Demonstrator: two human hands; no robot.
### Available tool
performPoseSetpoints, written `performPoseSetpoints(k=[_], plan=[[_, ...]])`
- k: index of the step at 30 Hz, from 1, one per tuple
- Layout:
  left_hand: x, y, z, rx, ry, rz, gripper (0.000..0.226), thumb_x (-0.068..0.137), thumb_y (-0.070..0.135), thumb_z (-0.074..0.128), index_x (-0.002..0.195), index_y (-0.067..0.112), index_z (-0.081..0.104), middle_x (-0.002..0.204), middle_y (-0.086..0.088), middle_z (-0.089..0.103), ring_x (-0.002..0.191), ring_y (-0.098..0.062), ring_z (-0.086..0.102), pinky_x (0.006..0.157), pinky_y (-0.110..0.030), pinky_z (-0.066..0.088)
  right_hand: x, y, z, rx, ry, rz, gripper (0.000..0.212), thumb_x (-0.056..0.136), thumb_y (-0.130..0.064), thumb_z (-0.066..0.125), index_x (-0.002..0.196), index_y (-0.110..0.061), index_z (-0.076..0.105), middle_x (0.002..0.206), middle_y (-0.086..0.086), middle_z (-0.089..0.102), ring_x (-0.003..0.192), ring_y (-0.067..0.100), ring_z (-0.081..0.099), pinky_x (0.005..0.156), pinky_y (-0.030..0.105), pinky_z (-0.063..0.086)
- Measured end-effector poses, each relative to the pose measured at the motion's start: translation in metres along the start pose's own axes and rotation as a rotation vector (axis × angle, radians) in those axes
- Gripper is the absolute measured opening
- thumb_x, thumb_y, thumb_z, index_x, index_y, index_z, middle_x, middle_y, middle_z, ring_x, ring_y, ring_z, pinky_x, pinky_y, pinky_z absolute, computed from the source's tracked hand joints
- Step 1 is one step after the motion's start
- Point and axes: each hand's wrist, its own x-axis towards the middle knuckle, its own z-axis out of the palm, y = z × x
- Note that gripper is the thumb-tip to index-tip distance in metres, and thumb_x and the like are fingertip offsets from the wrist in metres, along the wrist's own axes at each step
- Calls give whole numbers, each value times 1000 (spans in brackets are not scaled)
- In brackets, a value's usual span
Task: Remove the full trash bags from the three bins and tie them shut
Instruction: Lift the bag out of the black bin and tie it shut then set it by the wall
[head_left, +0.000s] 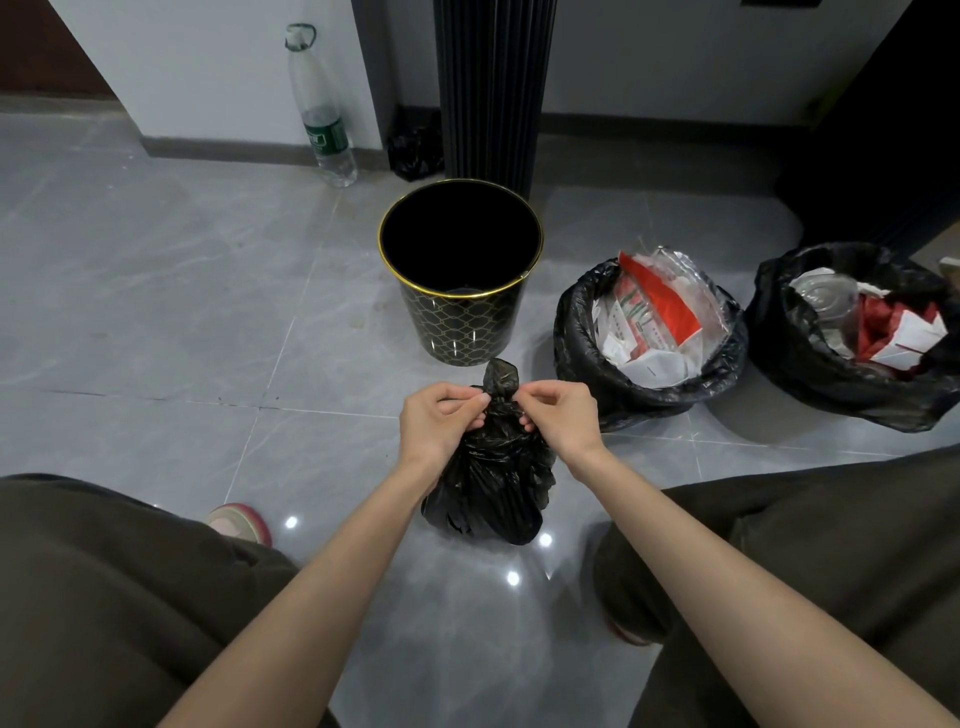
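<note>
Both hands are pinching the neck of a black trash bag (493, 483) on the floor (156, 312).

A plastic bottle (322, 119) is standing at the floor's far edge. The left hand (441, 421) is pinching the bag's gathered neck, with the unlined bin (457, 322) just behind. The right hand (558, 415) is pinching the same neck. Toward the right edge, a second bag (576, 353) and a third bag (795, 353) are sitting open and full.
</note>
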Motion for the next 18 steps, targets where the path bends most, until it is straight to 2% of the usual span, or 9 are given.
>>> performPoseSetpoints(k=[3, 6, 8, 12, 15, 18], plan=[[-2, 3, 7, -112, 47, -91, 9, 74, 12, 77, 80, 8, 72, 72, -4, 71, 57, -4, 64, 59, -12, 52, -3, 1, 4, 0, -26, -16, 12, 87, -8, 63, 90, -4, 73, 60, 0, 62, 44, -1, 52, 54, 8, 45], [1, 6, 10, -354, 154, -260, 17, 72, 9, 78, 87, 4, 72, 80, -6, 71, 66, -10, 64, 58, -11, 52, -8, 2, 8, 65, -91, -32, 12, 85, -10, 67, 93, -3, 74, 68, 4, 66, 45, -1, 51, 56, 10, 47], [1, 8, 13, -461, 182, -308, 18, 72, 7, 77, 88, 3, 71, 81, -7, 70, 65, -10, 61, 56, -11, 51, -9, 2, 10, 90, -94, -32, 12, 84, -9, 68, 93, -4, 74, 69, 2, 67, 46, -2, 51, 57, 11, 47], [-5, 11, 20, -321, 224, -232, 10, 71, 9, 78, 79, 12, 72, 73, 1, 70, 62, -6, 62, 59, -11, 51, -7, 1, 15, 146, -84, 35, 10, 85, -9, 65, 86, -6, 75, 64, 2, 62, 55, 4, 52, 63, 15, 47], [-8, 9, 20, -153, 252, -125, 12, 70, 12, 80, 81, 13, 74, 72, 2, 71, 64, -6, 66, 67, -16, 54, -5, 0, 15, 310, -131, 159, 11, 87, -7, 63, 83, -8, 73, 64, -2, 62, 58, 4, 51, 59, 12, 46], [-10, 7, 19, 3, 251, -8, 11, 71, 14, 79, 81, 13, 75, 76, -1, 73, 71, -8, 69, 71, -19, 55, -2, 0, 13, 432, -183, 245, 13, 87, -3, 60, 93, -4, 72, 71, -2, 66, 63, 5, 52, 60, 12, 45]])
